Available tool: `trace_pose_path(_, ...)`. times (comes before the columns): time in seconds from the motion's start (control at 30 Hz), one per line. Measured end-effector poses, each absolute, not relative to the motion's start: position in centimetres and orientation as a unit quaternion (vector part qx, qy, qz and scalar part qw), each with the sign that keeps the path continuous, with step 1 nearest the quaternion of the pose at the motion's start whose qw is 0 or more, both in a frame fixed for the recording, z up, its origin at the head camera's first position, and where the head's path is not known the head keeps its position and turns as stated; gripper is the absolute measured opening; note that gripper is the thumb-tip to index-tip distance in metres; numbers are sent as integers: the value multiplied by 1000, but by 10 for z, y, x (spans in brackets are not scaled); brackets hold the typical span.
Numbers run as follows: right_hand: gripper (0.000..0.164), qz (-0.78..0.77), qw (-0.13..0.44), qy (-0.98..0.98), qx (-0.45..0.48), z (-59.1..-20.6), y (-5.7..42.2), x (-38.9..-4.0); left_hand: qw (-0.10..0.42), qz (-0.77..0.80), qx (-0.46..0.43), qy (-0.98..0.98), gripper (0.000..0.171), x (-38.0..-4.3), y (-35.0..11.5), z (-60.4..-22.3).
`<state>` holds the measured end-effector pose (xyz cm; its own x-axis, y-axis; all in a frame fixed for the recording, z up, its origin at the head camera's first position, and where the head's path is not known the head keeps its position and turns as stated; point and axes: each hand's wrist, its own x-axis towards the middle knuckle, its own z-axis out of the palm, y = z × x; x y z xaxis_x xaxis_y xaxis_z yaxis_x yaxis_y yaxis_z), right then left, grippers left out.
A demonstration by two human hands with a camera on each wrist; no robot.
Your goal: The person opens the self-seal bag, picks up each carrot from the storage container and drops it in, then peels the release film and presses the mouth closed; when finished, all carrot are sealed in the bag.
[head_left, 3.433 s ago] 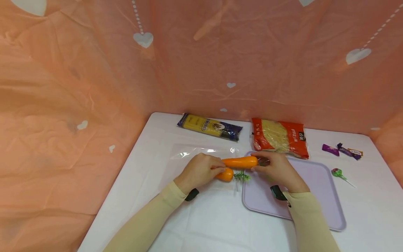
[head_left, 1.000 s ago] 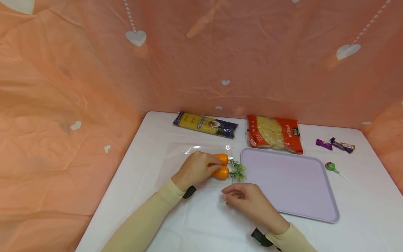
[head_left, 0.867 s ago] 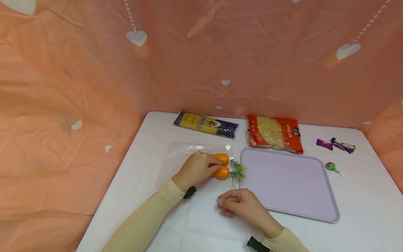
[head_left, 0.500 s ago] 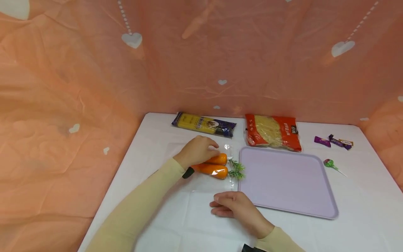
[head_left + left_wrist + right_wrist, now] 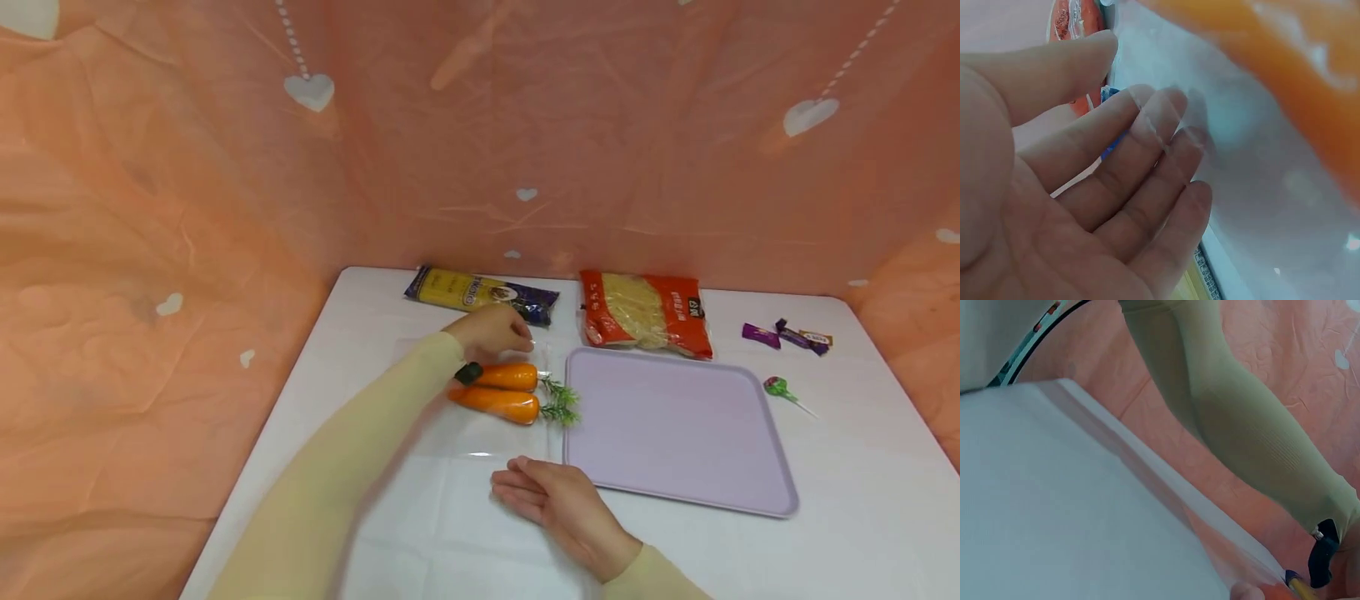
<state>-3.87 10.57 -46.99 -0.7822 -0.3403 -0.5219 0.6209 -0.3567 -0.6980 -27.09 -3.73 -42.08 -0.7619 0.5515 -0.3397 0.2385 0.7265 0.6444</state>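
Two orange carrots (image 5: pixel 502 405) with green tops lie side by side, tips to the left, at a clear plastic bag (image 5: pixel 442 446); I cannot tell whether they are inside or on top. My left hand (image 5: pixel 491 329) is at the bag's far edge, above the carrots. In the left wrist view its fingers are loosely bent, and the edge of the clear film (image 5: pixel 1260 206) crosses the fingertips; the thumb stands apart. My right hand (image 5: pixel 558 508), fingers extended, is near the bag's near right corner and holds nothing. Only a fingertip (image 5: pixel 1247 591) shows in the right wrist view.
A lilac tray (image 5: pixel 675 433) lies right of the carrot tops. Behind are a yellow and blue pasta packet (image 5: pixel 465 292) and a red noodle packet (image 5: pixel 641 312). Several wrapped candies (image 5: pixel 761 336) and a lollipop (image 5: pixel 780 389) lie right. Orange cloth (image 5: pixel 420 150) hangs around the table.
The right hand put down the upper carrot beside the other and drew back toward the near side, its fingers straightening. The left hand let go of the carrots and moved to the bag's far edge.
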Motion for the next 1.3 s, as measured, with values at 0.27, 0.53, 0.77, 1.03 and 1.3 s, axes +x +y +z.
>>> trace_pose_path(0.27, 56, -848, 275, 413, 185, -473, 94, -46, 255, 288, 236, 893, 13, -271, -37, -422)
trace_pose_path(0.53, 52, -845, 242, 450, 156, -475, 87, -48, 229, 295, 238, 897, 16, -270, -48, -419)
trace_pose_path(0.77, 47, -808, 221, 525, 151, -461, 104, -54, 179, 313, 270, 893, 20, -268, -72, -406)
trace_pose_path(1.03, 34, -603, 130, 785, 55, -429, 144, -78, 176, 479, 215, 833, 28, -253, -109, -391)
trace_pose_path(1.3, 31, -474, -25, 878, -58, -411, 173, -110, 99, 577, 180, 791, 24, -229, -134, -390)
